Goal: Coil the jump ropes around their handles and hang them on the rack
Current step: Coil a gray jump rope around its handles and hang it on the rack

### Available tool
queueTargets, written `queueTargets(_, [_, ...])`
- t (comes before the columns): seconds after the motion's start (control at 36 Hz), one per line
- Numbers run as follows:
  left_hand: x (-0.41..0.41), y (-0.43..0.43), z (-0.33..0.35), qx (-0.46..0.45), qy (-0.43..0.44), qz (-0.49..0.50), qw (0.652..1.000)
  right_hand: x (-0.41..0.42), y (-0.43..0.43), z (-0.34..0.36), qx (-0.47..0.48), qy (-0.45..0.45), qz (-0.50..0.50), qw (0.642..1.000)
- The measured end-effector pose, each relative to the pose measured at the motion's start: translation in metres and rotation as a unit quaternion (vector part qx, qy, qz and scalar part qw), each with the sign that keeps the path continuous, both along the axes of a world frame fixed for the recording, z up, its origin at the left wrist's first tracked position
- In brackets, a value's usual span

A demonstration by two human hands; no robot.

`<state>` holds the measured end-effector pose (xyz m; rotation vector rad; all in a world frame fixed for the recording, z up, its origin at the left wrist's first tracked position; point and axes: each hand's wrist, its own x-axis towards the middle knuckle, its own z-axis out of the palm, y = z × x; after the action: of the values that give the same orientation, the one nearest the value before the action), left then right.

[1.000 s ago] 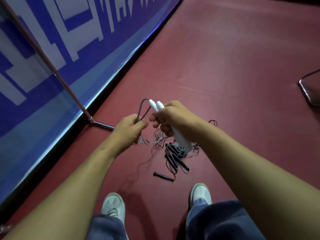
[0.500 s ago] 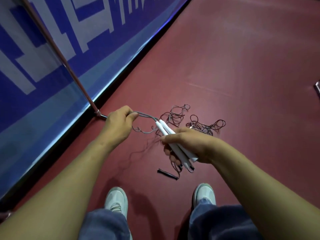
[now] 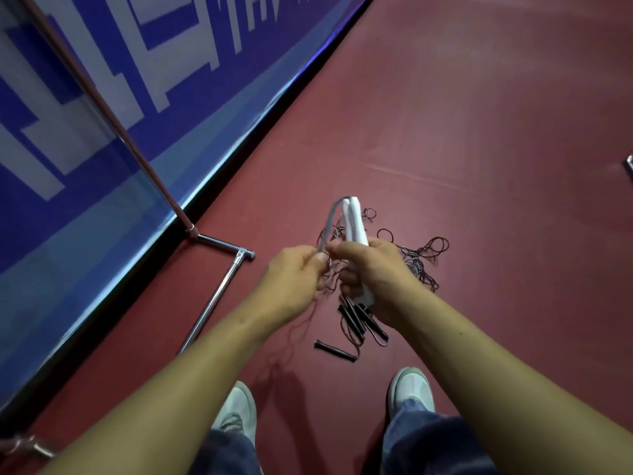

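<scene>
My right hand (image 3: 373, 269) grips two white jump-rope handles (image 3: 354, 222) held together, their tips pointing up and away. A grey rope (image 3: 330, 221) loops from the handle tips down to my left hand (image 3: 296, 277), which pinches it right beside the right hand. On the red floor below lie several black-handled jump ropes (image 3: 359, 320) with thin dark cords tangled (image 3: 421, 255) behind my hands. The chrome rack's upright pole (image 3: 113, 121) and base bar (image 3: 212, 303) stand at the left.
A blue and white banner wall (image 3: 102, 97) runs along the left, behind the rack. My two white shoes (image 3: 411, 389) stand just below the rope pile. A metal piece (image 3: 629, 168) shows at the right edge. Red floor (image 3: 479, 132) stretches ahead and to the right.
My left hand has come in from the left to meet the right hand, still pinching the grey rope. The right hand has raised the white handles from slanted low to nearly upright.
</scene>
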<state>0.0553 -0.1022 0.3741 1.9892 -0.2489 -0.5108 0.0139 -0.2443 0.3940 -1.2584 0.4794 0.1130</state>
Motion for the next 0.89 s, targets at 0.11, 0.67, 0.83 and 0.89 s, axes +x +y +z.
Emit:
queueTargets(0.11, [-0.006, -0.006, 0.004, -0.021, 0.003, -0.036, 0.999, 0.005, -0.003, 0.002, 0.025, -0.031, -0.045, 0.998])
queueTargets(0.67, [-0.039, -0.005, 0.014, 0.06, 0.083, -0.173, 0.98, 0.01, -0.011, 0.022, 0.037, -0.03, 0.005, 0.999])
queueTargets(0.83, [-0.044, -0.004, 0.023, 0.131, 0.011, -0.21, 0.969, 0.012, -0.016, 0.023, 0.0, 0.001, -0.017, 1.0])
queueTargets(0.89, [-0.05, -0.005, 0.026, 0.136, -0.003, -0.22, 0.966, 0.01, -0.017, 0.025, 0.009, 0.026, -0.015, 1.0])
